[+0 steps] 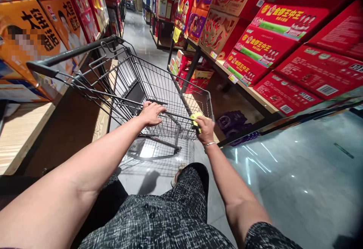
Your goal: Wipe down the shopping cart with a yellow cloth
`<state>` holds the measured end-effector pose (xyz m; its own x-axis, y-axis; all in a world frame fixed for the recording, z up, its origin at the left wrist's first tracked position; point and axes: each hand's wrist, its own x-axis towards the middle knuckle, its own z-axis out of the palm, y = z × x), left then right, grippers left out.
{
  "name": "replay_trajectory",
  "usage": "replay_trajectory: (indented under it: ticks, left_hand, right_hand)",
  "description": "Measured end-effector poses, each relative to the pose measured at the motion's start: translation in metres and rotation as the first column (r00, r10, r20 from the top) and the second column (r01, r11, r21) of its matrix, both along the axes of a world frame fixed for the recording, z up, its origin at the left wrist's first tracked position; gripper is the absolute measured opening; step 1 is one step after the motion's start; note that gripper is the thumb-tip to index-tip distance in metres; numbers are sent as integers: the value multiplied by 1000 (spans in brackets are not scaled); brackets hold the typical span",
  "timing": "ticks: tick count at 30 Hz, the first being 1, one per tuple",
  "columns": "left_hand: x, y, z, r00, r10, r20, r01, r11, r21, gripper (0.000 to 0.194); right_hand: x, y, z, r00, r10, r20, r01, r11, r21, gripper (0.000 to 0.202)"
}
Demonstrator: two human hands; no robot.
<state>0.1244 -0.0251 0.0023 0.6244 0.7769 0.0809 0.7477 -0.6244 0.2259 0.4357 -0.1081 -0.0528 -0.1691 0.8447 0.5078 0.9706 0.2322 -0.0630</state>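
Observation:
A dark wire shopping cart (pixel 167 86) stands sideways in front of me, its basket holding nothing that I can make out. My left hand (pixel 152 113) rests on the cart's near top rim, fingers spread over the bar. At the right end of that rim, my right hand (pixel 204 128) is closed around a yellow cloth (pixel 196 119) pressed against the cart's corner. Part of the cloth is hidden under the fingers. The cart's handle (pixel 68 54) points to the upper left, beside the orange boxes.
Orange boxes (pixel 25 41) fill the left shelf, above a wooden ledge (pixel 25 128). Red boxes (pixel 280 18) are stacked on the right shelf, with purple packages (pixel 235 124) low beneath. A shiny floor aisle (pixel 136 30) runs ahead between shelves.

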Motion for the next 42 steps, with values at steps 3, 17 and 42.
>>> replay_trajectory:
  ticks: [3,17,42]
  left_hand:
    - [6,2,0,1000,25,18,-25,1000,-1,39]
    - [10,53,8,990,142,9,-139,982,-126,39]
    - [13,46,13,985,164,-54,-167,985,-44,44]
  right_hand:
    - [46,-10,2,998,-55,-9,54,998,-37,38]
    - [20,-2,-10,995,-87,-58,89,995,38,29]
    - [52,-17,-37,997,-35,74,26,992,121,30]
